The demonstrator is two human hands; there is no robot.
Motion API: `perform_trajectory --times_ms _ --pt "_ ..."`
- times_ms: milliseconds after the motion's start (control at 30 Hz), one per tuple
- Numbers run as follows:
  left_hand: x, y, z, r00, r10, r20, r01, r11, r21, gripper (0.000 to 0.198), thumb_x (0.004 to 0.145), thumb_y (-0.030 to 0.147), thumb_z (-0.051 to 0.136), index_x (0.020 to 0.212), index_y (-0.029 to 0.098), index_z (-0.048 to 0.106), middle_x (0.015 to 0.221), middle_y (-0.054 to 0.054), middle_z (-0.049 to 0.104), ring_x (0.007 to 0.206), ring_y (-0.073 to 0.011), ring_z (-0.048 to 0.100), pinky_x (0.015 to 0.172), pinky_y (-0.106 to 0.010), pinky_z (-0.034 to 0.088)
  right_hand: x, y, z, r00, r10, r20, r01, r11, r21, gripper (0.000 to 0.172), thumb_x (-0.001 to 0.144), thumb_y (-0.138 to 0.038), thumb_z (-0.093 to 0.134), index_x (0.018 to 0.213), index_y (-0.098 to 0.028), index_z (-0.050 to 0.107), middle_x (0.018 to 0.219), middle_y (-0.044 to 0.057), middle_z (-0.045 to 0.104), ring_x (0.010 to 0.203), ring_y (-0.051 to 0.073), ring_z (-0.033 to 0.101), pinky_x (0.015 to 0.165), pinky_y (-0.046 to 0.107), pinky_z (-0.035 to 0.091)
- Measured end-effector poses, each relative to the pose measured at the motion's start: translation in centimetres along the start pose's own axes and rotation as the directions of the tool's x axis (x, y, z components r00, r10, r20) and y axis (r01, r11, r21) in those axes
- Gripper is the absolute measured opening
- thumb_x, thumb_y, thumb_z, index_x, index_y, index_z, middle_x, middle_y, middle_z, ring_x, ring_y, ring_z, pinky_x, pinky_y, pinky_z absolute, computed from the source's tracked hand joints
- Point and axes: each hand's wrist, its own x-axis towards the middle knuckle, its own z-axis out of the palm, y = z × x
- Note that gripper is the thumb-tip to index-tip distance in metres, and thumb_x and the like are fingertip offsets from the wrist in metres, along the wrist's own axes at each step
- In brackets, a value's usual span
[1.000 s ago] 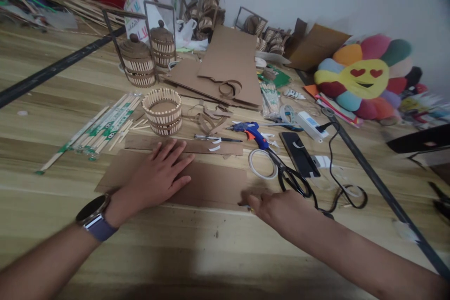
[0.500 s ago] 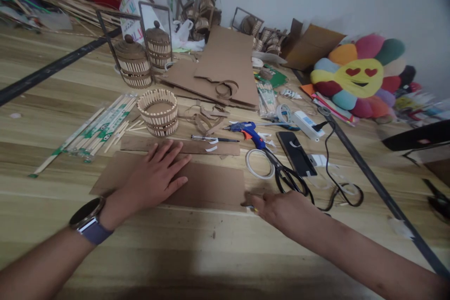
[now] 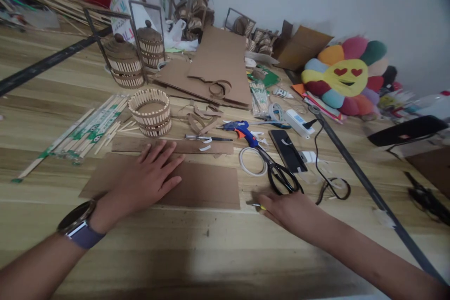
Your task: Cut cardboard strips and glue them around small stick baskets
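Note:
My left hand (image 3: 146, 182) lies flat with fingers spread on a long brown cardboard strip (image 3: 204, 186) on the wooden table (image 3: 218, 253). A watch is on that wrist. My right hand (image 3: 285, 208) rests just past the strip's right end, fingers pinched on a small thin tool with a yellow tip (image 3: 258, 206); I cannot make out what it is. Black scissors (image 3: 279, 176) and a white tape ring (image 3: 251, 161) lie right behind this hand.
A narrower cardboard strip (image 3: 176, 146) and a pen (image 3: 207, 138) lie behind the big strip. Further back are a stick basket (image 3: 150, 112), wrapped chopsticks (image 3: 87, 129), a blue glue gun (image 3: 242, 130), a phone (image 3: 287, 151), a power strip with cable (image 3: 297, 121), cardboard sheets (image 3: 218, 68) and a flower cushion (image 3: 346, 77).
My right hand has slid a little to the right, off the strip's end. My head has turned slightly right, so everything sits further left. The left hand stays flat.

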Motion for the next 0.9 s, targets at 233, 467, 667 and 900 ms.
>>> perform_trajectory --times_ms 233,467,667,900 --pt "0.3 0.2 -0.3 1.0 0.007 0.019 -0.007 1.0 0.015 0.055 0.104 0.052 0.038 0.145 0.02 0.057 0.159 -0.018 0.043 0.148 -0.0417 0.033 0.117 -0.063 0.028 3.6 -3.4 -4.3 0.995 0.05 0.083 -0.057 0.995 0.083 0.015 0.102 -0.03 0.053 0.109 -0.018 0.059 0.08 0.005 0.076 0.065 0.02 0.073 0.046 0.026 0.026" --pt "0.5 0.7 -0.8 1.0 0.004 0.021 -0.005 0.999 0.036 0.053 0.104 0.049 0.044 0.145 0.019 0.057 0.157 -0.019 0.044 0.145 -0.0424 0.037 0.116 -0.063 0.031 9.6 -8.5 -7.6 0.987 -0.049 0.156 0.027 0.989 0.143 0.017 0.103 -0.031 0.054 0.108 -0.017 0.063 0.098 0.01 0.076 0.085 0.024 0.074 0.055 0.028 0.044" --pt "0.6 0.9 -1.0 1.0 -0.013 0.014 0.012 1.0 0.025 0.052 0.102 0.048 0.049 0.144 0.02 0.058 0.157 -0.019 0.044 0.145 -0.0419 0.038 0.116 -0.061 0.032 10.7 -9.4 -7.5 0.987 -0.039 0.154 0.023 0.994 0.103 0.013 0.101 -0.023 0.054 0.106 -0.017 0.064 0.098 0.01 0.077 0.081 0.024 0.073 0.055 0.026 0.048" --pt "0.6 0.9 -0.6 1.0 -0.017 0.021 0.017 1.0 -0.001 0.053 0.101 0.049 0.052 0.145 0.02 0.058 0.158 -0.019 0.043 0.146 -0.0428 0.036 0.116 -0.064 0.03 10.9 -9.6 -8.3 0.978 -0.037 0.204 0.015 0.994 0.11 0.018 0.103 -0.027 0.051 0.112 -0.017 0.064 0.099 0.012 0.077 0.084 0.024 0.074 0.059 0.026 0.051"
